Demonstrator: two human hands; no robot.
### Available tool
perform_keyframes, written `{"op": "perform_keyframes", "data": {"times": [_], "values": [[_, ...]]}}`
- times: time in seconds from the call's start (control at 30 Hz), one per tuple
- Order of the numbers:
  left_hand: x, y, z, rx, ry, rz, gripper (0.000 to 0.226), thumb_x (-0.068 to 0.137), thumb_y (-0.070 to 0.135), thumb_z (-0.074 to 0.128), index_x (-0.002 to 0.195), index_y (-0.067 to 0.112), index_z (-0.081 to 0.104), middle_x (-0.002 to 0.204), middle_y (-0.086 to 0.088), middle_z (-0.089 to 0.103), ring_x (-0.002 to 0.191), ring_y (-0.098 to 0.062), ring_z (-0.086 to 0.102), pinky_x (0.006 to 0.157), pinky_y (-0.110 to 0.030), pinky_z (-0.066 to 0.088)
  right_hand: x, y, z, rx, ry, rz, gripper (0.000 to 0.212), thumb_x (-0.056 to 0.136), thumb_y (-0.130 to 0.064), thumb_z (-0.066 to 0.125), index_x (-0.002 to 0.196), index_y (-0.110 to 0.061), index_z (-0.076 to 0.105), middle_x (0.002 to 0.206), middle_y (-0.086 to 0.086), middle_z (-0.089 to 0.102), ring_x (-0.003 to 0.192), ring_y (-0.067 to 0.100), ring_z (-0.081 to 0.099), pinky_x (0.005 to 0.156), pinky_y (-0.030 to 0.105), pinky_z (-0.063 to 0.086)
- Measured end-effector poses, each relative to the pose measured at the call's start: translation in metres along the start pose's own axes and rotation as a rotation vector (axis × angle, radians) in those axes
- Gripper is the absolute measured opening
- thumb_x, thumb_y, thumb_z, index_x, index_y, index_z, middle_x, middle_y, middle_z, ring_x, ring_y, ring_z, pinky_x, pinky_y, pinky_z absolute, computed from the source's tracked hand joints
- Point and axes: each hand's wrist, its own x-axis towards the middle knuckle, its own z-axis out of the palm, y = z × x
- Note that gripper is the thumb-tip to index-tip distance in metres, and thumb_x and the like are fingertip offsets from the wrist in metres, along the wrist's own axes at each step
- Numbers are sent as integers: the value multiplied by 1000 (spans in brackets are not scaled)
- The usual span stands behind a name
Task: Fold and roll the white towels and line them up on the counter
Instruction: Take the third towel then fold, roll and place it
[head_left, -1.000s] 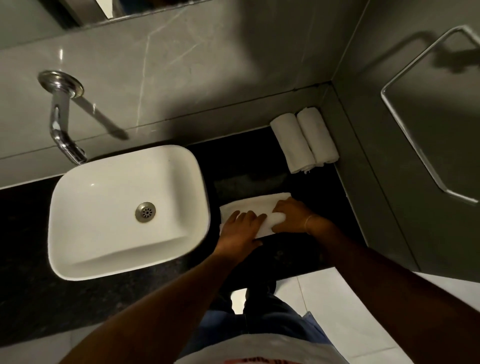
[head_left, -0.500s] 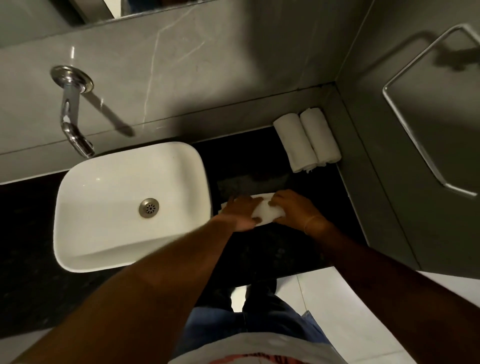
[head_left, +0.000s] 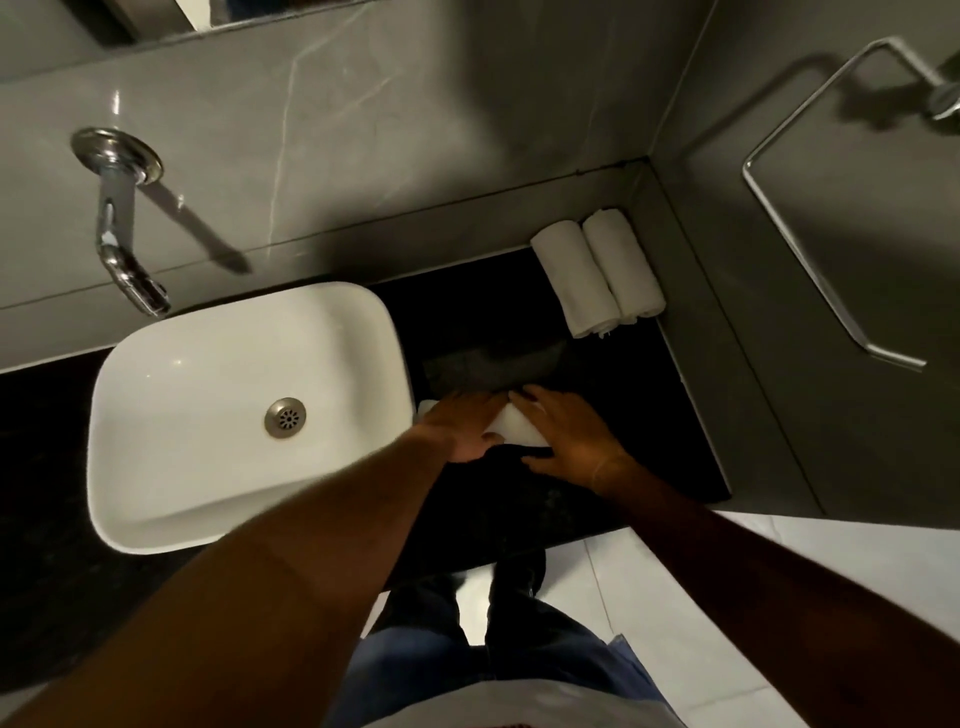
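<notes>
Seen from above: a black table (head_left: 623, 415) with a white basin (head_left: 208, 415) as the landmark. Just right of the basin's right rim, a white towel (head_left: 514, 428), mostly rolled, lying flat on the table under both hands. Left hand (head_left: 465, 426) palm down over the towel's left part, fingers stretched forward and close together, pressing on top rather than closing round; a small white end of the towel peeking out beyond its knuckles, right against the basin rim. Right hand (head_left: 566, 436) palm down on the towel's right part, fingers spread a little, thumb side toward the left hand, likewise flat on the cloth. Between the two grips, a bare white strip of towel showing. Whether any fingertip is hooked under the roll: cannot tell, hidden by the hands.

Farther right of the basin and back toward the wall corner, two rolled white towels (head_left: 597, 275) lying side by side, touching each other, the outer one against the side wall, well apart from the towel under the hands. Behind the basin, a chrome wall tap (head_left: 119, 228), spout over the basin's back rim. On the side wall, a metal towel rail (head_left: 810, 260).
</notes>
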Motion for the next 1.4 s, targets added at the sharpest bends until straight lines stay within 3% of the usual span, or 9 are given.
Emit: {"op": "perform_keyframes", "data": {"times": [0.13,0.3,0.37,0.47,0.67,0.8,1.03,1.2,1.4], "values": [[-1,-8,26,95,230,60,79,99,42,55,162,23,12,170,-6,16,155,-28,17,127,-49,7,-5,0,14,15,65,8,92,79,-35,74,156,-34,24,137,15,52,113,38,56,92,48,49],[-18,20,65,-506,768,-434,65,94,39,66,149,16,39,153,-12,37,139,-30,40,114,-44,38,18,-12,4,223,-44,362,81,80,-60,64,151,-38,32,133,5,55,113,29,60,82,38,52],[-11,41,61,-917,756,-616,68,91,43,71,145,15,40,144,-10,42,129,-29,51,108,-43,46,26,-16,6,230,1,394,63,78,-68,57,132,-37,50,117,1,63,105,25,63,72,32,53],[9,62,53,-1319,604,-581,78,88,39,78,149,13,38,142,-12,54,126,-30,58,106,-42,50,26,-26,6,148,125,399,47,85,-56,60,119,-23,65,119,6,60,112,30,54,77,35,50],[37,64,50,-1275,507,-633,85,84,43,78,152,11,37,149,-13,51,133,-33,54,104,-38,46,17,-24,7,317,10,548,86,88,-45,66,156,-15,25,157,12,25,137,36,33,106,46,42],[52,69,50,-1234,444,-621,90,81,45,80,153,14,37,149,-12,51,131,-32,55,103,-40,49,0,-18,7,549,132,559,93,86,-50,65,159,-29,12,162,2,17,142,32,32,109,50,43],[99,63,7,-1145,520,-598,57,87,31,77,137,16,55,130,-10,66,118,-30,63,95,-35,50,-55,-28,27,514,356,557,69,91,-56,59,151,-33,33,152,-2,33,132,23,47,107,40,46],[152,53,-49,-1076,487,-611,80,99,38,62,159,7,19,164,-17,29,147,-35,35,119,-43,30,-102,-32,51,529,349,563,65,93,-57,53,151,-32,38,152,-5,35,140,17,36,116,37,36],[201,62,-72,-1073,406,-402,79,98,42,63,159,9,24,160,-16,35,143,-39,40,116,-51,38,-139,-46,78,544,378,573,54,93,-51,59,143,-32,50,147,-9,42,130,12,47,106,28,45]]}}
